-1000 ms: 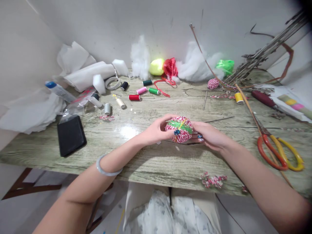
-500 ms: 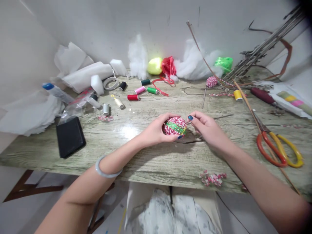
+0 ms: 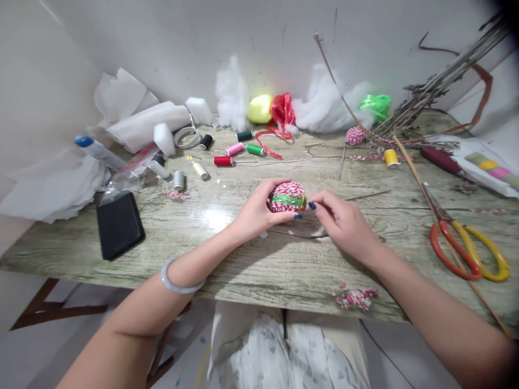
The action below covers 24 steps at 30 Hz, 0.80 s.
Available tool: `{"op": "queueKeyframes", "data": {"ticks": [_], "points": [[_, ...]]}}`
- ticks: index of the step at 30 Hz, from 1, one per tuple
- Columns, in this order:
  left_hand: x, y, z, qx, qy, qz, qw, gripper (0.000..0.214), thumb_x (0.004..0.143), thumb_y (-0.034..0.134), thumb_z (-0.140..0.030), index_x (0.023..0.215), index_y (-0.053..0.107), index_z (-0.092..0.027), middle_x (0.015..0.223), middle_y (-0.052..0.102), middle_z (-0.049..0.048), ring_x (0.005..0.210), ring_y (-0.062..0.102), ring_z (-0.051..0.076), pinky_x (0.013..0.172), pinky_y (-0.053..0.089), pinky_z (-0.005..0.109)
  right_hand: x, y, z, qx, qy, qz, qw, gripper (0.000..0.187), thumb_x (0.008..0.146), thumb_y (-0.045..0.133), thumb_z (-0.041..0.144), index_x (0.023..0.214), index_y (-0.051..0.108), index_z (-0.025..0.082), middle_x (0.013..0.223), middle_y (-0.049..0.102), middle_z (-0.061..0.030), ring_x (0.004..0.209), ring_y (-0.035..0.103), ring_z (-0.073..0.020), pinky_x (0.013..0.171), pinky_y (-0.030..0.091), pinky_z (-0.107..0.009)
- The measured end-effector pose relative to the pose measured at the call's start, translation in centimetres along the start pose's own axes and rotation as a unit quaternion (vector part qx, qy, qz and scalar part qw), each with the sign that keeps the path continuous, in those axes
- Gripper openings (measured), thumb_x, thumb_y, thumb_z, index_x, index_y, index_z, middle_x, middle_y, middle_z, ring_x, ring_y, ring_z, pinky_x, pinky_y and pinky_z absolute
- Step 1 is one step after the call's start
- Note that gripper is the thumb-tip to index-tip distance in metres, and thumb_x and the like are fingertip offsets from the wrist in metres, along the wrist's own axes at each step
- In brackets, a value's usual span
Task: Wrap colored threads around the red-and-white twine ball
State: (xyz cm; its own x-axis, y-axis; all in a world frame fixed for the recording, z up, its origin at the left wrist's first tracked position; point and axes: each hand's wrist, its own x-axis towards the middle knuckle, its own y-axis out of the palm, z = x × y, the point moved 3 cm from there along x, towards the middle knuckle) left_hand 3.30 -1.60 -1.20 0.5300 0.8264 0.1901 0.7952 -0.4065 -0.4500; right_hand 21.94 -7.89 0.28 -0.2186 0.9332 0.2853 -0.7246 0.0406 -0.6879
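Note:
My left hand (image 3: 254,215) grips a ball wound in red-and-white twine (image 3: 286,196) with a green and yellow band across it, held just above the wooden table (image 3: 251,259). My right hand (image 3: 345,222) is at the ball's right side, its thumb and forefinger pinched together next to the band. Whether a strand is between those fingers cannot be made out. A pale bangle (image 3: 176,278) is on my left wrist.
Several thread spools (image 3: 223,160) lie at the back left, with a black pad (image 3: 119,224), a bottle (image 3: 99,152) and white paper. Orange-and-yellow scissors (image 3: 466,251) lie at the right beside long twigs (image 3: 430,92). Stuffing, ribbon, a small twine ball (image 3: 354,135) and twine scraps (image 3: 354,297) are around.
The ball has been turned and moved a little farther from me in my left hand. My right hand has let go of cupping it and now pinches at its right side.

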Motion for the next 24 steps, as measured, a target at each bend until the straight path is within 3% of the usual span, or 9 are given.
{"op": "queueKeyframes", "data": {"ticks": [4,11,17,21,24], "points": [[0.0,0.0,0.3,-0.062,-0.027,-0.032,0.997,0.064,0.073,0.080,-0.037,0.129,0.052,-0.021,0.131,0.060,0.0103,0.117,0.058,0.027,0.101,0.047,0.040,-0.2,0.5,0.2,-0.039,-0.052,0.012,0.998,0.016,0.098,0.042,0.024,0.096,0.058,0.021,0.081,0.067,-0.0035,0.070,0.061,-0.0168,0.067,0.040,-0.028],[0.1,0.5,0.2,-0.127,-0.068,-0.026,0.989,0.065,0.075,0.078,-0.032,0.133,0.052,-0.020,0.135,0.059,0.0097,0.117,0.059,0.025,0.100,0.047,0.036,-0.3,1.5,0.1,-0.082,-0.126,0.045,0.988,0.020,0.098,0.041,0.021,0.101,0.061,0.021,0.094,0.072,-0.0074,0.087,0.066,-0.0208,0.076,0.046,-0.031],[0.0,0.8,0.2,-0.154,-0.084,-0.023,0.984,0.060,0.073,0.077,-0.031,0.127,0.055,-0.019,0.134,0.060,0.0097,0.120,0.058,0.026,0.103,0.047,0.036,-0.5,1.9,0.5,-0.121,-0.163,0.070,0.977,0.024,0.098,0.040,0.022,0.097,0.063,0.020,0.087,0.072,-0.0075,0.080,0.064,-0.0204,0.071,0.044,-0.031],[0.1,0.8,0.8,-0.195,-0.078,-0.051,0.976,0.055,0.074,0.075,-0.035,0.123,0.056,-0.018,0.129,0.062,0.0098,0.117,0.060,0.025,0.103,0.047,0.037,-0.4,1.9,0.4,-0.088,-0.122,0.096,0.984,0.024,0.097,0.041,0.023,0.096,0.064,0.020,0.087,0.071,-0.0083,0.079,0.062,-0.0207,0.072,0.043,-0.031],[0.2,0.8,1.4,-0.261,-0.066,-0.069,0.961,0.054,0.076,0.074,-0.044,0.121,0.057,-0.020,0.126,0.063,0.0105,0.117,0.060,0.026,0.099,0.050,0.039,0.1,1.9,-0.5,0.029,-0.017,0.118,0.992,0.021,0.094,0.045,0.025,0.094,0.065,0.019,0.088,0.071,-0.0068,0.078,0.061,-0.0190,0.073,0.042,-0.030]]}}
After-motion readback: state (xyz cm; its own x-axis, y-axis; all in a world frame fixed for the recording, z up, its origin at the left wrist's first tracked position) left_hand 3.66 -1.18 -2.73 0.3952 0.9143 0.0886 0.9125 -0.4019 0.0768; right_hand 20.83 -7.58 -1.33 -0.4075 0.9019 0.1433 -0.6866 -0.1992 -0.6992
